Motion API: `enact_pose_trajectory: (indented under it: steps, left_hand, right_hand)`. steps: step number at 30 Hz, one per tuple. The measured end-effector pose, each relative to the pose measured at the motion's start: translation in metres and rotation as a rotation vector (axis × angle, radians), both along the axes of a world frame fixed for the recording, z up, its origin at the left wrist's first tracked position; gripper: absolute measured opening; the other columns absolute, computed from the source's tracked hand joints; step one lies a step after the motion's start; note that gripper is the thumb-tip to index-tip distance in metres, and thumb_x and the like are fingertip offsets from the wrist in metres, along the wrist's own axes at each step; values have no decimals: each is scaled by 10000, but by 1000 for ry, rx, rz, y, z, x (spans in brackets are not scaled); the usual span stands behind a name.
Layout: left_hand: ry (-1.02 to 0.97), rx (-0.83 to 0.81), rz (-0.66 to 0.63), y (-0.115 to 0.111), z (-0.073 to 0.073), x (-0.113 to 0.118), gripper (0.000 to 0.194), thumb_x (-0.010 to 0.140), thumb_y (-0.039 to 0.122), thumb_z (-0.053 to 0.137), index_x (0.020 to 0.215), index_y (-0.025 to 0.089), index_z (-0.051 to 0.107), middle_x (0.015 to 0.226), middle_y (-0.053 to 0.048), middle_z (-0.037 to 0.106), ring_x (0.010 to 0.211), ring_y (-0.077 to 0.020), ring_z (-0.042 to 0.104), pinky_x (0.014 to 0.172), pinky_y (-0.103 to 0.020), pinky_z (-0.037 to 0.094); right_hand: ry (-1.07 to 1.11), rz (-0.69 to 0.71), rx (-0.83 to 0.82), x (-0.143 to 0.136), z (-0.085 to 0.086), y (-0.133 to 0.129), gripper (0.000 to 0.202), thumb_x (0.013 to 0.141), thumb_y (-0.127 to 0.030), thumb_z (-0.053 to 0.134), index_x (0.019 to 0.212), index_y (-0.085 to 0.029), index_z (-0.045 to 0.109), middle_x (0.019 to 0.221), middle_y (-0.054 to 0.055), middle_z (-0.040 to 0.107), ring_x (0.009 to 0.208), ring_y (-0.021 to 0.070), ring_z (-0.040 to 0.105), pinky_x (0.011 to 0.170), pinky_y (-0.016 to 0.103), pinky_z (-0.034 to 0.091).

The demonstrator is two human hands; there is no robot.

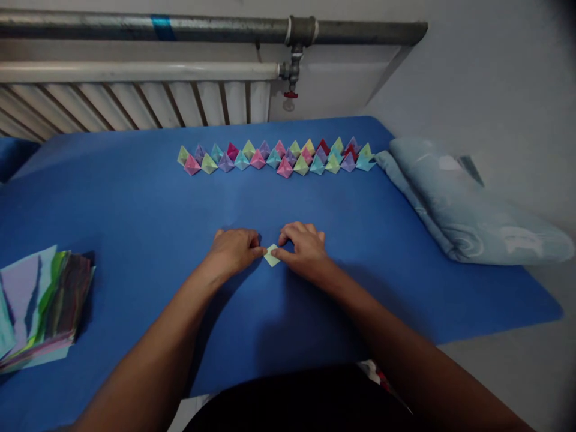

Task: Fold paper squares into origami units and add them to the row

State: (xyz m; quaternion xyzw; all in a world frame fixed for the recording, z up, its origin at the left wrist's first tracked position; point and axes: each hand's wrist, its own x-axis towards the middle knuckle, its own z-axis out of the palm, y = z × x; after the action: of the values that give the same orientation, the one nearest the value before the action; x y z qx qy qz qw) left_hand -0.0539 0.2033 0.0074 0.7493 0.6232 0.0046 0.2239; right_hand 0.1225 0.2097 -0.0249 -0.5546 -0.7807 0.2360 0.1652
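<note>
A small pale-green folded paper (pixel 272 257) lies near the middle of the blue surface, its shape like a diamond. My left hand (pixel 236 247) pinches its left corner between thumb and finger. On the other side, my right hand (pixel 303 245) has its thumb on the paper's right part, with the index finger curled above and behind it. Part of the paper's edges is hidden under the fingertips. Farther back stand several folded paper boats (pixel 242 160) in pink, purple, green, yellow, red and light blue, set close together in two rows.
A stack of coloured paper sheets (pixel 45 306) lies at the left. A folded grey-blue blanket (pixel 468 204) rests at the right edge of the blue surface (pixel 135 204). Behind are a white radiator (pixel 148 102), a metal pipe (pixel 225 29) and a red-handled valve (pixel 291 94).
</note>
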Motion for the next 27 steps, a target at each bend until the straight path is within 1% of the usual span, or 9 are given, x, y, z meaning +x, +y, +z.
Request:
enact_pose_trajectory:
  steps: [7, 12, 17, 19, 21, 24, 27]
  left_hand:
    - [45, -45, 9, 5, 2, 1, 221, 807, 364, 595, 634, 226, 598, 596, 8, 633, 580, -165, 541, 654, -341, 363]
    - [37, -36, -18, 4, 2, 0, 215, 809, 372, 585, 649, 229, 602, 612, 5, 644, 589, -168, 554, 616, -319, 360]
    - [7, -56, 44, 2, 2, 0, 211, 819, 381, 589, 681, 223, 615, 600, 8, 620, 575, -170, 546, 623, -326, 375]
    - [-22, -63, 56, 1, 2, 2, 159, 814, 344, 600, 726, 215, 630, 636, 1, 631, 596, -172, 557, 631, -324, 387]
    - [-99, -50, 50, 0, 1, 5, 93, 808, 278, 605, 834, 203, 654, 733, -13, 661, 655, -171, 583, 651, -314, 409]
    - [-221, 14, -31, 0, -4, 10, 190, 814, 220, 595, 991, 201, 662, 890, -35, 668, 785, -173, 606, 711, -309, 440]
    - [-229, 68, -131, 2, -10, 12, 177, 823, 207, 580, 976, 210, 669, 895, -32, 648, 851, -184, 594, 771, -332, 449]
  right_hand:
    - [-9, 5, -38, -1, 5, 0, 103, 763, -306, 656, 784, -220, 602, 1021, 29, 637, 979, 243, 490, 802, 374, 284]
    - [-11, 19, -55, 0, 5, 0, 95, 768, -293, 654, 785, -217, 599, 1036, 25, 638, 995, 238, 497, 815, 373, 291]
    - [44, 30, -46, 5, 5, -1, 62, 758, -229, 648, 796, -220, 599, 1073, 21, 645, 1013, 235, 504, 841, 382, 291]
    - [39, 37, -44, 5, 4, -2, 57, 759, -214, 639, 804, -222, 604, 1089, 22, 645, 1029, 240, 502, 846, 388, 291]
    - [22, 48, -32, 5, 3, -2, 50, 772, -218, 627, 818, -223, 608, 1100, 27, 644, 1035, 245, 501, 840, 389, 293]
    - [24, 59, -10, 6, 1, -3, 60, 795, -260, 628, 839, -224, 607, 1096, 27, 648, 1024, 241, 507, 826, 383, 298]
    - [56, 45, 19, 8, -1, -4, 97, 783, -277, 655, 841, -222, 601, 1079, 21, 656, 1007, 231, 518, 829, 381, 302]
